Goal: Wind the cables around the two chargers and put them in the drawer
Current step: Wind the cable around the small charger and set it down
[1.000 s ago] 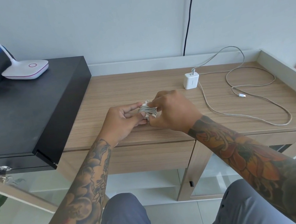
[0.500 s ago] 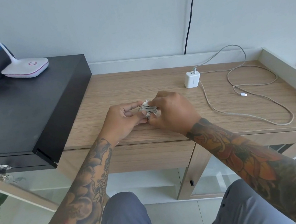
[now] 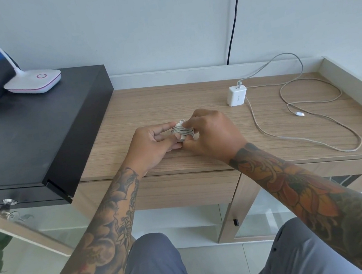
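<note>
Chargers number 2: wound charger (image 3: 182, 132) pinched by left hand (image 3: 153, 146) and right hand (image 3: 213, 136); loose charger (image 3: 236, 95) apart.

Wooden desk (image 3: 170, 101), mostly bare

White charger (image 3: 236, 95) stands near the back edge, its cable (image 3: 328, 142) looped loosely across the right side toward the front edge. Black cabinet (image 3: 37, 137) overlaps the left end.

Barely any change vs 1 s ago. Right hand (image 3: 211, 132) has slid its fingertips a bit lower/tighter over the wound charger (image 3: 183, 132), thumb now tucked under the coil. Left hand (image 3: 153, 144) has pinched in closer, index finger stretched along the top. Camera has tipped slightly, so the desk (image 3: 170, 101) sits a touch lower in view.
</note>
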